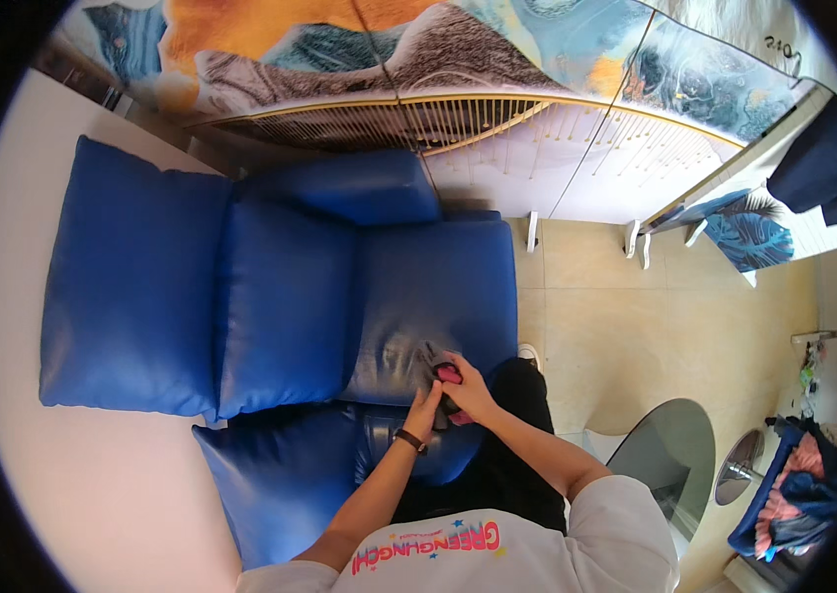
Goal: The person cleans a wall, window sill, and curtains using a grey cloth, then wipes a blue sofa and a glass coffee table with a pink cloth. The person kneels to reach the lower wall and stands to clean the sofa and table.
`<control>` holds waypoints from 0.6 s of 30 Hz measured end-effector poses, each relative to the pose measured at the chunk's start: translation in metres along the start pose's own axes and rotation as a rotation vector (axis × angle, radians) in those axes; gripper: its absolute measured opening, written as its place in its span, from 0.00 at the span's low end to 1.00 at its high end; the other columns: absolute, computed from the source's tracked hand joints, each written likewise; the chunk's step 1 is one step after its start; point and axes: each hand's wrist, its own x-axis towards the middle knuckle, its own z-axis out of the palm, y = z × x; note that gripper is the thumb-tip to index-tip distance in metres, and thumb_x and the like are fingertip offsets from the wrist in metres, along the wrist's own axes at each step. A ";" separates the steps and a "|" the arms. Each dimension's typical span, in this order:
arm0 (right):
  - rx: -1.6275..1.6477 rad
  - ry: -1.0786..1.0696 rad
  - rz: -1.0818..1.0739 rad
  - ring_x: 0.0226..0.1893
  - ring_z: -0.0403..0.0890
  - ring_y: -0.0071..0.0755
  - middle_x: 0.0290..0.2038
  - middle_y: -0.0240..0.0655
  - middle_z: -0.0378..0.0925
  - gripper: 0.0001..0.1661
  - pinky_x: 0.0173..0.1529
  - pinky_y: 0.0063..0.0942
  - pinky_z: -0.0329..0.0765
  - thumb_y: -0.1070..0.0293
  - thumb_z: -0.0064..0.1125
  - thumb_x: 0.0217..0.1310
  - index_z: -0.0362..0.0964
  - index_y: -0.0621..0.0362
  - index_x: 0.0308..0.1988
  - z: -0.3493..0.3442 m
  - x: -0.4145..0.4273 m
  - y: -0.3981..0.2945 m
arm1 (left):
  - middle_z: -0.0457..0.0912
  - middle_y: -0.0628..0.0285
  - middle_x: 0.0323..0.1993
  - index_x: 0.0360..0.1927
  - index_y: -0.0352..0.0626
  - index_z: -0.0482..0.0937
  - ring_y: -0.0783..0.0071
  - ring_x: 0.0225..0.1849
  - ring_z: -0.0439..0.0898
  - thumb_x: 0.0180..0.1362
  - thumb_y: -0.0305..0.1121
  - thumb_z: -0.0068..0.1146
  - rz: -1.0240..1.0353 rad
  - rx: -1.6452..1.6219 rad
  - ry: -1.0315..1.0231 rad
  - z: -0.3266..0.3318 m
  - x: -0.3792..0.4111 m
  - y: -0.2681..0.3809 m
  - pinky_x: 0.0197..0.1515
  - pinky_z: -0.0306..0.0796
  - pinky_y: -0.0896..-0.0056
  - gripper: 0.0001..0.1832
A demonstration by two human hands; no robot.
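Both hands meet over the front of a blue leather sofa seat (437, 274). Between them is a small bundle of grey and pink fabric (449, 373), with a dark edge; what kind of item it is cannot be told. My right hand (469, 389) is closed around the pink part from the right side. My left hand (426, 406) holds the bundle from the lower left, its thumb against the fabric. Some grey cloth sticks out above the fingers and below them. A dark-banded wristwatch (410, 441) is on my left wrist.
Blue cushions (136, 289) lean along the pale wall at left. A folding screen (477, 67) with a painted pattern stands behind the sofa's armrest. A round glass table (667, 459) is at lower right, near a container heaped with clothes (796, 497). Dark cloth (830, 163) hangs at upper right.
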 end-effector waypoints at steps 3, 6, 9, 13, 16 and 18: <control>0.331 0.019 0.193 0.44 0.76 0.29 0.44 0.35 0.76 0.31 0.51 0.23 0.72 0.78 0.54 0.50 0.66 0.63 0.58 -0.069 0.001 -0.021 | 0.71 0.54 0.62 0.68 0.36 0.59 0.66 0.62 0.70 0.63 0.49 0.60 -0.069 0.110 0.035 0.064 0.008 -0.010 0.64 0.64 0.65 0.39; 0.350 0.024 0.297 0.38 0.75 0.27 0.39 0.32 0.75 0.25 0.43 0.22 0.73 0.77 0.53 0.49 0.70 0.62 0.51 -0.121 -0.003 -0.072 | 0.72 0.56 0.62 0.68 0.40 0.60 0.66 0.62 0.70 0.66 0.41 0.57 0.016 0.142 -0.029 0.114 0.005 -0.018 0.64 0.64 0.63 0.32; 0.355 0.000 0.361 0.41 0.76 0.28 0.42 0.33 0.76 0.26 0.47 0.24 0.74 0.77 0.53 0.50 0.70 0.63 0.52 -0.158 -0.002 -0.121 | 0.72 0.57 0.61 0.67 0.38 0.62 0.66 0.61 0.71 0.68 0.37 0.53 0.068 0.198 -0.029 0.162 -0.007 0.009 0.63 0.65 0.63 0.27; 0.337 -0.094 0.393 0.42 0.76 0.28 0.43 0.33 0.77 0.25 0.47 0.25 0.75 0.76 0.55 0.51 0.71 0.61 0.52 -0.161 0.017 -0.149 | 0.76 0.55 0.56 0.61 0.35 0.68 0.66 0.55 0.73 0.68 0.36 0.52 0.164 0.283 0.101 0.179 -0.032 0.044 0.60 0.67 0.66 0.22; 0.354 -0.229 0.383 0.43 0.76 0.29 0.44 0.33 0.76 0.24 0.48 0.25 0.74 0.74 0.58 0.53 0.71 0.62 0.53 -0.133 0.031 -0.169 | 0.78 0.56 0.49 0.55 0.34 0.72 0.68 0.50 0.74 0.68 0.37 0.52 0.216 0.206 0.247 0.176 -0.059 0.073 0.55 0.68 0.67 0.19; 0.289 -0.333 0.347 0.42 0.76 0.28 0.44 0.32 0.76 0.24 0.48 0.25 0.75 0.75 0.56 0.53 0.70 0.61 0.53 -0.109 0.033 -0.195 | 0.79 0.57 0.42 0.49 0.35 0.75 0.71 0.44 0.75 0.67 0.37 0.54 0.296 0.094 0.354 0.168 -0.075 0.087 0.51 0.70 0.68 0.15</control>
